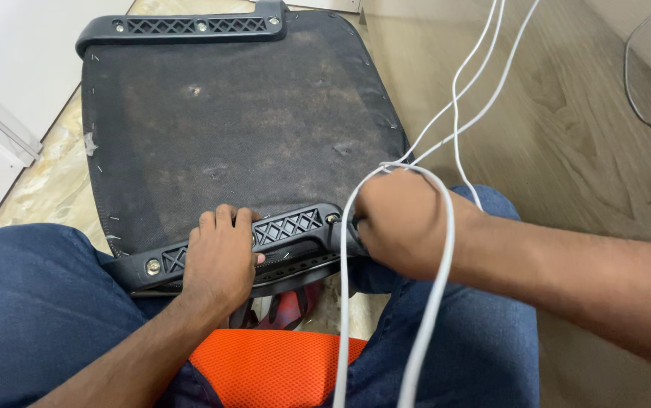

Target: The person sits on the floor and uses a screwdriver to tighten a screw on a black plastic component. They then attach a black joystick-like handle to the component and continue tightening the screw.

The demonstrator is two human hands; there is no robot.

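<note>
Black bracket [265,238] under both hands' grip

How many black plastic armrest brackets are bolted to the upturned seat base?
2. The far bracket runs along the seat base's top edge. The near bracket lies along the bottom edge, under the left hand and beside the right hand. None seems hidden.

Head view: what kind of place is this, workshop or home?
Probably an indoor room, home or small office, worked on at floor level, not a bench. Wood-look flooring meets marbled tile, an upturned chair seat lies on the floor, and the person sits with their left hand on its bracket.
</note>
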